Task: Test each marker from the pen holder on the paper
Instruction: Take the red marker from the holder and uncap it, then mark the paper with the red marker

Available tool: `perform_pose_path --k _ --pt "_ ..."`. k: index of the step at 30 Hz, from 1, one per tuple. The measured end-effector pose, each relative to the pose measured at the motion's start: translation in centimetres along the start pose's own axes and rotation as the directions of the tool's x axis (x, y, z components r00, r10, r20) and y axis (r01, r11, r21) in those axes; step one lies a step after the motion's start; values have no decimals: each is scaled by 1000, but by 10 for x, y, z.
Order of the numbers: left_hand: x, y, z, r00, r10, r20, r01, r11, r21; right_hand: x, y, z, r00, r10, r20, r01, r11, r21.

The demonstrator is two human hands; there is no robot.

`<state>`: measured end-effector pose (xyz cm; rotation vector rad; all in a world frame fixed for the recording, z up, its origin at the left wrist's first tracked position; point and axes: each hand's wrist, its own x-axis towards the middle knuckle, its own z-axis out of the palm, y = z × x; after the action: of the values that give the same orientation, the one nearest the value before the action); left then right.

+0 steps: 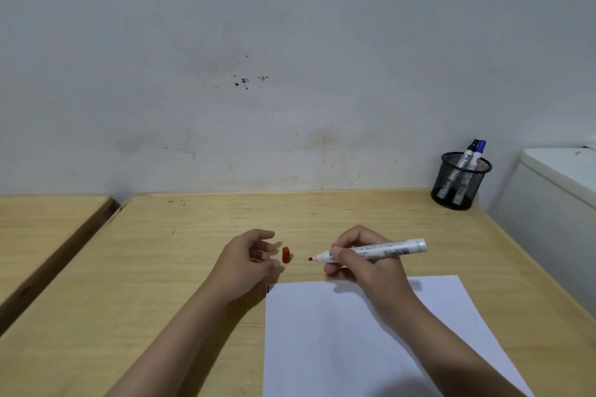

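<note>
My right hand point(364, 263) grips an uncapped white marker point(387, 249) with a red tip pointing left, held just above the far edge of the white paper point(338, 342). The red cap point(285, 255) stands on the wooden desk point(161, 284) between my hands. My left hand point(248, 259) hovers just left of the cap, fingers loosely apart and holding nothing. A black mesh pen holder point(460, 182) stands at the desk's far right corner with a black-capped marker point(468, 154) and a blue-capped marker point(479, 151) in it.
A second wooden desk point(42, 229) lies to the left across a narrow gap. A white cabinet point(554, 193) borders the desk on the right. A grey wall point(290, 74) rises behind the desk.
</note>
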<state>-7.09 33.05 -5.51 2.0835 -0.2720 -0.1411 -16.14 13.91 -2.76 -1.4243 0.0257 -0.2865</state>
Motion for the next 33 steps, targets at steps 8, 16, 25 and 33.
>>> perform_pose_path --k 8,16,25,33 --pt "-50 -8 -13 999 36 9 -37 985 170 15 23 42 970 239 48 -238 971 -31" --pt "-53 -20 -8 993 112 -30 -104 976 190 7 50 48 989 145 17 -138 968 -207" --pt "-51 -26 -13 992 125 28 -127 945 300 6 52 48 992 100 71 -74 949 -306" --pt "-49 -26 -14 992 128 24 -128 925 358 8 56 49 993 85 83 -54 944 -325"
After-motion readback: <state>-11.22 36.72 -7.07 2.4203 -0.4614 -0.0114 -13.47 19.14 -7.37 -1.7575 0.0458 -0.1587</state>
